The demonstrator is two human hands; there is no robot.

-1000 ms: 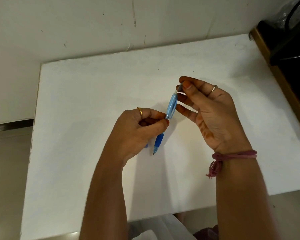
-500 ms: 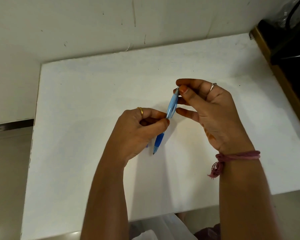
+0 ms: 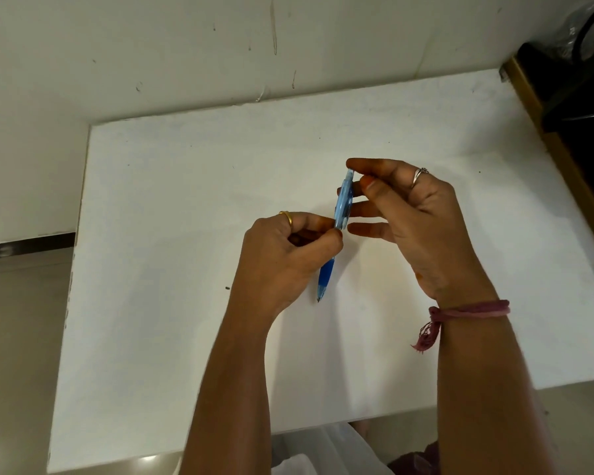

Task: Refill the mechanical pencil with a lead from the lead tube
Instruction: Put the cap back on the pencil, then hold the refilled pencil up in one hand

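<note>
Above the white table [image 3: 186, 200], the left hand [image 3: 282, 262] curled round the middle of the mechanical pencil [image 3: 340, 207], holding it tip-down and tilted. Right of the pencil, the right hand [image 3: 422, 228] pinched its top end between thumb and forefinger, the other fingers spread loose. No lead tube showed anywhere near the pencil, and whether a lead sat in the pinch was too small to tell. The step looked like working the cap end; a steady barrel and a light, straight push along the pencil's axis would suit it best.
</note>
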